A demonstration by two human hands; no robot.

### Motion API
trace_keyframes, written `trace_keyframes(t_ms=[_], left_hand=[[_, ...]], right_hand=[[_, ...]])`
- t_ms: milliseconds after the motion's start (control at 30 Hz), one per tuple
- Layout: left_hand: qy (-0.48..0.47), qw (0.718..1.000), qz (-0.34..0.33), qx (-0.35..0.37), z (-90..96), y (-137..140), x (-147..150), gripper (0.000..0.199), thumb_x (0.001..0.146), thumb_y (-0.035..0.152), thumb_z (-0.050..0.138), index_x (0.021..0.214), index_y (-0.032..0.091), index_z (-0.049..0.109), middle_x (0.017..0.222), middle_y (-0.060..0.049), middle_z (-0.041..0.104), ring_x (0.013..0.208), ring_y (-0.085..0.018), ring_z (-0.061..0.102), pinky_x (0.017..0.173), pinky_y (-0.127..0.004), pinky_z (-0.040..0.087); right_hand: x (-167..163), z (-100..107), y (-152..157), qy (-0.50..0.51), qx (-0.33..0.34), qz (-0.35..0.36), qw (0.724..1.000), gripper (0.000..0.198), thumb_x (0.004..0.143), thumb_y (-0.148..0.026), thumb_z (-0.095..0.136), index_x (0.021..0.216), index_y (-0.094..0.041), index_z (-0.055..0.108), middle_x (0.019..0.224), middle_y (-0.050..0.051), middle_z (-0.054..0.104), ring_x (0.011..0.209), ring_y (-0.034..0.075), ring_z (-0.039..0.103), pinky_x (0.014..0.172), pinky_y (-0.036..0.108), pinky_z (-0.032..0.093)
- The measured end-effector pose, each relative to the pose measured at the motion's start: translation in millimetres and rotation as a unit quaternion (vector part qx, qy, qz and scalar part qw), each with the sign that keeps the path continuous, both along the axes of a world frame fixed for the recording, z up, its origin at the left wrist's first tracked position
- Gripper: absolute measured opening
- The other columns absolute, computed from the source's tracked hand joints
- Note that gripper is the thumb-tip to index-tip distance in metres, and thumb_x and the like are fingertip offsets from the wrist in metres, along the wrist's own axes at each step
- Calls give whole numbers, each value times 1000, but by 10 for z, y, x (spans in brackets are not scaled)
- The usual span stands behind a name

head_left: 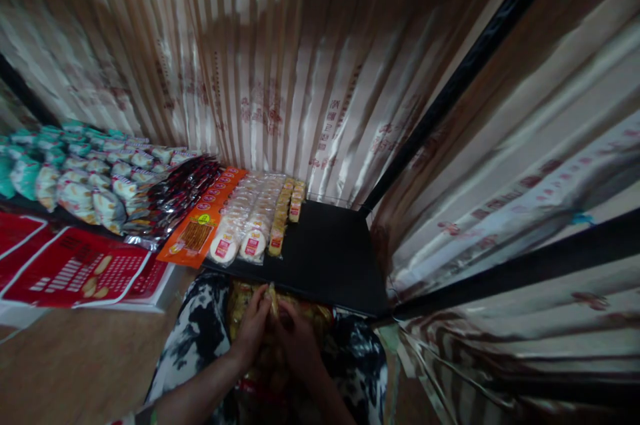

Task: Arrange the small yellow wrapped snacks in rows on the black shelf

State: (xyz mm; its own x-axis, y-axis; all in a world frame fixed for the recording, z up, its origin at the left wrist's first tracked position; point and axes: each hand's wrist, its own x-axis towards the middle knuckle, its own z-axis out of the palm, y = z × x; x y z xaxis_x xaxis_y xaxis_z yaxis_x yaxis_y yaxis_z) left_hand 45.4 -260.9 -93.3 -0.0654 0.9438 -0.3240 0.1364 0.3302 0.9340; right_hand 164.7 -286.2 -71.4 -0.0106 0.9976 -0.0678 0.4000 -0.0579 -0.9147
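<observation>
A small yellowish wrapped snack (273, 298) is held upright between my two hands, just in front of the shelf's near edge. My left hand (254, 326) pinches it from the left, and my right hand (299, 338) has its fingers closed against its right side. Under both hands, a large bag of similar yellow-wrapped snacks (245, 297) lies on my lap; my forearms cover much of it. Ahead on the black shelf (330, 255), more yellow-wrapped snacks (277, 235) stand in two rows, the right one shorter.
Left of those rows are clear-wrapped round white crackers (254, 243), an orange snack packet (197, 238), dark shiny packets (183, 195) and several white and teal bags (75, 171). Red printed packaging (80, 268) sits lower left. Patterned curtains (280, 78) and black poles (450, 91) enclose the shelf.
</observation>
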Motion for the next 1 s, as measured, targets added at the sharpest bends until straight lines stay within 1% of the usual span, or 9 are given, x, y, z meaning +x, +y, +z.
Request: trace_keyframes(t_ms=[67,167,333,400,500,633,800,900,1000], left_hand=[[-35,999,5,6,100,21,31,51,80,43,40,121,14,46,110,-10,61,101,-21,57,86,-30,45],[-39,999,1,28,297,84,98,51,79,39,45,124,14,44,103,-8,61,92,-19,59,80,-28,46],[-33,996,3,87,550,289,226,40,79,30,50,115,14,51,93,-6,61,80,-14,58,76,-26,47],[-31,994,25,101,560,385,287,38,78,26,51,113,13,52,93,-6,60,79,-13,57,76,-27,47],[-41,990,50,127,518,503,402,35,77,20,50,111,13,52,99,-9,59,86,-15,57,82,-29,46],[-63,984,37,163,520,571,571,39,77,18,48,116,14,47,112,-11,56,101,-17,55,86,-30,47],[32,981,5,191,571,584,723,43,77,17,44,120,13,45,124,-13,50,113,-20,49,98,-37,40],[90,970,-7,227,511,611,781,43,76,14,42,119,11,48,128,-14,48,120,-21,42,105,-39,32],[123,958,-33,256,437,667,827,43,77,13,39,118,11,50,129,-12,49,123,-20,39,107,-39,30]], right_hand=[[24,52,56,16,8,-4,1000,32,81,-38,49,106,-21,61,106,7,66,98,20,61,88,32,47],[70,153,158,72,20,-5,997,32,81,-38,50,107,-21,59,108,7,66,100,20,61,90,34,47],[130,268,370,156,25,-35,987,37,79,-35,54,112,-20,55,106,7,67,93,19,64,84,33,52],[164,265,471,157,23,-53,986,37,76,-36,56,109,-20,57,102,6,67,90,19,65,82,32,52],[245,230,632,142,34,-76,986,38,73,-37,59,106,-18,59,100,7,67,88,18,64,81,32,52],[375,200,829,104,56,-121,986,41,72,-39,59,105,-16,60,99,8,66,86,19,63,78,31,52],[468,159,1022,120,52,-142,981,39,73,-41,57,102,-15,61,91,7,68,79,18,64,74,31,52],[492,79,1147,100,49,-154,982,40,72,-42,56,101,-15,61,88,7,69,78,18,64,73,30,52],[514,-19,1301,70,49,-152,985,41,74,-41,53,106,-16,59,92,7,69,80,18,64,75,30,51]])
